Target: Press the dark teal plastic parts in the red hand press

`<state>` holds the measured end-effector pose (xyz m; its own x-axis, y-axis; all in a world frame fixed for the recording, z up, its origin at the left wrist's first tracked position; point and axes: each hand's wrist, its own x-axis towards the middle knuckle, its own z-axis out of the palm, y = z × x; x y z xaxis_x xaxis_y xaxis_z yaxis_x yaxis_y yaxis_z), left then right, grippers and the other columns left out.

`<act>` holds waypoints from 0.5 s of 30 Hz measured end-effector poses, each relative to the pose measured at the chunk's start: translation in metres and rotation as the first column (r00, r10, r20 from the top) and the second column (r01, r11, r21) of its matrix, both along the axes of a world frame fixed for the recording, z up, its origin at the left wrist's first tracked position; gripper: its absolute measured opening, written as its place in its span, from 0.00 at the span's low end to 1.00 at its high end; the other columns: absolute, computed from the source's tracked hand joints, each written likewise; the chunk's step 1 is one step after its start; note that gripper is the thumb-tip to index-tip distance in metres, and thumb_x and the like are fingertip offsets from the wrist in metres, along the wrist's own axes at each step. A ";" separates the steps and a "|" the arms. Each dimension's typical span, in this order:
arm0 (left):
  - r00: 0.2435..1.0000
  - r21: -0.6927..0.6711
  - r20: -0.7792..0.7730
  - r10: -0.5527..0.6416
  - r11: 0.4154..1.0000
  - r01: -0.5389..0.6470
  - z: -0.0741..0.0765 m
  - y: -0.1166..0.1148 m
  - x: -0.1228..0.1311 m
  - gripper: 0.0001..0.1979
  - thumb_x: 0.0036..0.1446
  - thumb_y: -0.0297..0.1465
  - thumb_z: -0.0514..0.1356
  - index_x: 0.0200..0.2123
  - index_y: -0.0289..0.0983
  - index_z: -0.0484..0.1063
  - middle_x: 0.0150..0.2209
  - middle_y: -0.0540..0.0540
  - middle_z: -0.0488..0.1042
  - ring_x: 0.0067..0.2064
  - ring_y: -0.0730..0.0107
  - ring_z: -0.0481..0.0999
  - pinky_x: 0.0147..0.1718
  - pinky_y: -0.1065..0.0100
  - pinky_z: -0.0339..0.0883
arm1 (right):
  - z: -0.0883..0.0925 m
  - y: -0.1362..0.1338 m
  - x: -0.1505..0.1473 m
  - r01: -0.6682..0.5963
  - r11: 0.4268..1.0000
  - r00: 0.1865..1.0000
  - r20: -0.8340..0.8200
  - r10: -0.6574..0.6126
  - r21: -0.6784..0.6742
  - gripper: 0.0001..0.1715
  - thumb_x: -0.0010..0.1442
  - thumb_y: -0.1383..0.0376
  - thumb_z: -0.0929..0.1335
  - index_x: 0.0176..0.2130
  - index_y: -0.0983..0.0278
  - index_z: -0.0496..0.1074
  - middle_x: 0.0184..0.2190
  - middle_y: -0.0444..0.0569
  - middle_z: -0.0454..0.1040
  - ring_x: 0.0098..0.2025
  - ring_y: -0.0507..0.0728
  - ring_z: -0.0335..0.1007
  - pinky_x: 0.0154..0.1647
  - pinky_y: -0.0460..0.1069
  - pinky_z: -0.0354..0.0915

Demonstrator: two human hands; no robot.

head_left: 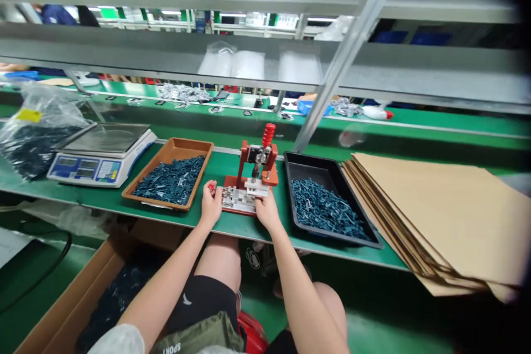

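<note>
the left hand [210, 206] pinches a small red part [211, 186], the right hand [267, 212] rests on the steel jig [234, 198] of a red hand press [258, 163], on the green table [232, 225] between a brown tray [186, 146] and a black tray [307, 163].

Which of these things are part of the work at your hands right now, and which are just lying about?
In the work: left hand pinching a small red piece; right hand on the steel jig of the red bench press; brown tray and black tray, both holding dark teal parts.

Lying about: digital scale; bag of dark parts; stacked cardboard sheets; cardboard box.
</note>
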<state>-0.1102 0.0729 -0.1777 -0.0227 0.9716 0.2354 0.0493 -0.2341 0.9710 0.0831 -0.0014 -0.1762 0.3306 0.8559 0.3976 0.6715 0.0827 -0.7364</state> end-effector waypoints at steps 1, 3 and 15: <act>0.999 0.037 -0.035 0.029 0.999 -0.028 -0.004 -0.012 -0.006 0.25 0.64 0.46 0.59 0.56 0.36 0.64 0.60 0.31 0.72 0.62 0.55 0.73 0.63 0.54 0.66 | -0.002 -0.002 0.002 0.011 1.000 1.000 -0.018 -0.011 -0.002 0.20 0.61 0.67 0.61 0.46 0.63 0.79 0.50 0.57 0.76 0.55 0.66 0.71 0.63 0.63 0.66; 0.996 0.108 -0.078 0.050 0.993 -0.042 -0.010 -0.036 -0.018 0.25 0.65 0.43 0.59 0.59 0.37 0.64 0.62 0.33 0.69 0.63 0.55 0.71 0.64 0.53 0.66 | -0.004 -0.004 0.006 0.033 0.999 0.998 -0.046 -0.034 -0.031 0.19 0.62 0.64 0.62 0.44 0.63 0.79 0.49 0.58 0.77 0.55 0.66 0.71 0.63 0.63 0.65; 0.967 0.110 -0.227 -0.119 0.983 0.147 -0.011 -0.062 -0.031 0.14 0.64 0.33 0.57 0.52 0.38 0.70 0.52 0.39 0.73 0.52 0.60 0.76 0.53 0.56 0.74 | 0.008 -0.009 0.000 0.087 0.993 0.990 -0.109 -0.095 -0.076 0.19 0.63 0.59 0.61 0.44 0.63 0.77 0.46 0.58 0.80 0.51 0.65 0.74 0.58 0.60 0.68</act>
